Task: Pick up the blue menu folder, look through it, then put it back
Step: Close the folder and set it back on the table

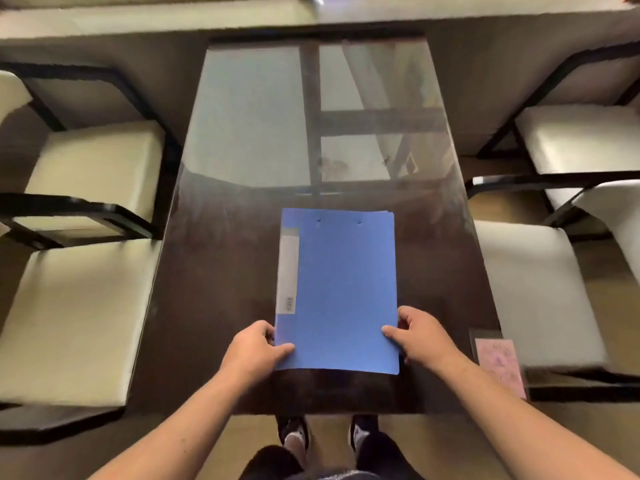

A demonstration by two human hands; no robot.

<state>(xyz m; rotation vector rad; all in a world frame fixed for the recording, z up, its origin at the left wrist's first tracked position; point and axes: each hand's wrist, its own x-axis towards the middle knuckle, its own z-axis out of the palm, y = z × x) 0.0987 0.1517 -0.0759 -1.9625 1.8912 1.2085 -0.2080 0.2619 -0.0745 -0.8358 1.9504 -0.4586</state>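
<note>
Head view: I hold one closed blue folder (341, 289) at its near corners, left hand (254, 348) and right hand (420, 336) both pinching it, flat near the table (214, 271) front edge. Contents hidden. One pink card (498, 363) at right; four chairs.

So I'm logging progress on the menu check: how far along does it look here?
Nothing can be counted as done: the blue menu folder is closed. In hand: the left hand and right hand each grip a near corner, thumbs on the cover. Whether it rests on the glass-topped table or is just lifted, and whether it was already browsed, cannot be told. Left, at least: letting go.
</note>
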